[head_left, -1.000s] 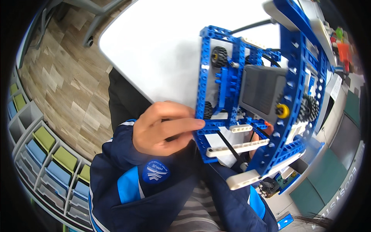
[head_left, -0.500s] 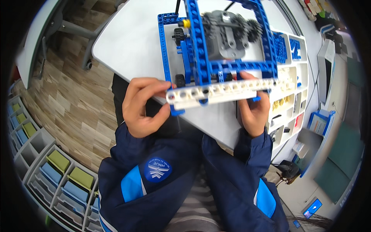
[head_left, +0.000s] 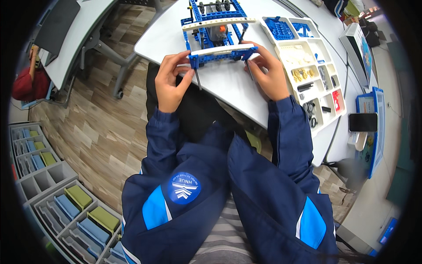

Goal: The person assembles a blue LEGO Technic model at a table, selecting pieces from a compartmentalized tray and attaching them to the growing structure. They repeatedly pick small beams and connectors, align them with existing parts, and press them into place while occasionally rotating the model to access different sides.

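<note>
A blue building-brick model (head_left: 217, 57) stands at the near edge of the white table, with grey gears and an orange piece inside its frame. A white beam (head_left: 222, 49) crosses its near end, and a second white holed beam (head_left: 217, 21) spans it farther back. Black axles (head_left: 198, 79) stick out from its near corners. My left hand (head_left: 172, 83) closes on the left near corner, thumb below and fingers above. My right hand (head_left: 269, 75) grips the right near corner, its index finger along the top; some of its fingertips are hidden.
A white sorting tray (head_left: 293, 94) of blue, white, yellow, black and red parts lies right of the model. Beyond it are a phone (head_left: 363, 122) and a blue-rimmed tray (head_left: 377, 132). Storage drawers (head_left: 72, 211) stand at lower left. Another person's red sleeve (head_left: 33, 83) shows far left.
The model has moved farther from me and tipped, so its near end now faces me and its top gears sit farther back. Both hands moved with it and stay at its near corners.
</note>
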Available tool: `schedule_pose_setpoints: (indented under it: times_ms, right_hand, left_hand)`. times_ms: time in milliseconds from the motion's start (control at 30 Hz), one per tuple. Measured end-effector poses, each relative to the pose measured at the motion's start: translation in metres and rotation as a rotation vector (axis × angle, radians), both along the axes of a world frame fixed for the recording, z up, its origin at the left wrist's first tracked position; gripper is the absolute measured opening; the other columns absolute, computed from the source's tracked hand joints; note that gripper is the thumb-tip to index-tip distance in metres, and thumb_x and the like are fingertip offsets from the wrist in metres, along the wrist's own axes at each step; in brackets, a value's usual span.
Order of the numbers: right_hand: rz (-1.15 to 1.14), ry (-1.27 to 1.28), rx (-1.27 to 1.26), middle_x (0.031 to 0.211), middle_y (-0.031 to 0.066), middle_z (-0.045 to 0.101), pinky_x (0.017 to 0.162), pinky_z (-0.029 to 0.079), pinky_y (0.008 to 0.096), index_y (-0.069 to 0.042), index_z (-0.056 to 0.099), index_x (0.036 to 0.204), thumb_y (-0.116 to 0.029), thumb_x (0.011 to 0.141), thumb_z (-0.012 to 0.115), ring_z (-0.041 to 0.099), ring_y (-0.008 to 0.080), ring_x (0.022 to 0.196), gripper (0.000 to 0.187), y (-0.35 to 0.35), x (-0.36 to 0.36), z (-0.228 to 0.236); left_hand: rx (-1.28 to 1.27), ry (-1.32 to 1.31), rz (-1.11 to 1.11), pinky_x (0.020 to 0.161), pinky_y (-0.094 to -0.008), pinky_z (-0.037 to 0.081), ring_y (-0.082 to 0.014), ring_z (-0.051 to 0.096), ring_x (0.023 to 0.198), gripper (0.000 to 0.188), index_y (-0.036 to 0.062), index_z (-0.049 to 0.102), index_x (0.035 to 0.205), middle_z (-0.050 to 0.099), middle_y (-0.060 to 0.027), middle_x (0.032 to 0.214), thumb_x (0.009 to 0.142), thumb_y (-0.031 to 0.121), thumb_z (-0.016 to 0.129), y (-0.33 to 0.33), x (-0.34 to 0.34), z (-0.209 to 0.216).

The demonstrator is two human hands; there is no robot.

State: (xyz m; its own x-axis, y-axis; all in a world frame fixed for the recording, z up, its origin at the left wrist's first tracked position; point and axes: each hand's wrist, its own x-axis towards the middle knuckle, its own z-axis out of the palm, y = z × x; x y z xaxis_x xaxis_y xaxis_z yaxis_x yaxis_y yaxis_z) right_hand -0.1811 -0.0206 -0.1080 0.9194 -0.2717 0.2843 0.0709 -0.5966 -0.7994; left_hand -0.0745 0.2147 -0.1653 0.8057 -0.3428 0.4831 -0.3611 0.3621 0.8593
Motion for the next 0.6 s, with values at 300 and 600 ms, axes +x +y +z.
schedule_pose_setpoints:
  times_ms: [300, 600]
  right_hand:
    - [-0.037, -0.185, 0.032, 0.101, 0.0062, 0.072, 0.062, 0.050, 0.0266, -0.007, 0.063, 0.128, -0.005, 0.081, 0.068, 0.062, 0.0112, 0.066, 0.047, -0.008, 0.005, -0.031]
    - [0.076, -0.305, -0.122, 0.113, 0.0079, 0.067, 0.066, 0.053, 0.0251, -0.005, 0.057, 0.133, 0.001, 0.086, 0.064, 0.067, 0.0129, 0.083, 0.048, -0.011, 0.005, -0.025]
  left_hand:
    - [-0.144, 0.079, -0.048, 0.087, -0.0260, 0.052, -0.0141, 0.062, 0.102, 0.042, -0.0016, 0.059, 0.129, 0.059, -0.0064, 0.109, 0.087, -0.008, 0.065, -0.004, -0.012, -0.011]
    - [-0.131, 0.084, 0.091, 0.093, -0.0276, 0.051, -0.0163, 0.064, 0.106, 0.042, -0.0012, 0.056, 0.133, 0.064, -0.0114, 0.117, 0.092, -0.002, 0.063, -0.014, -0.025, -0.018]
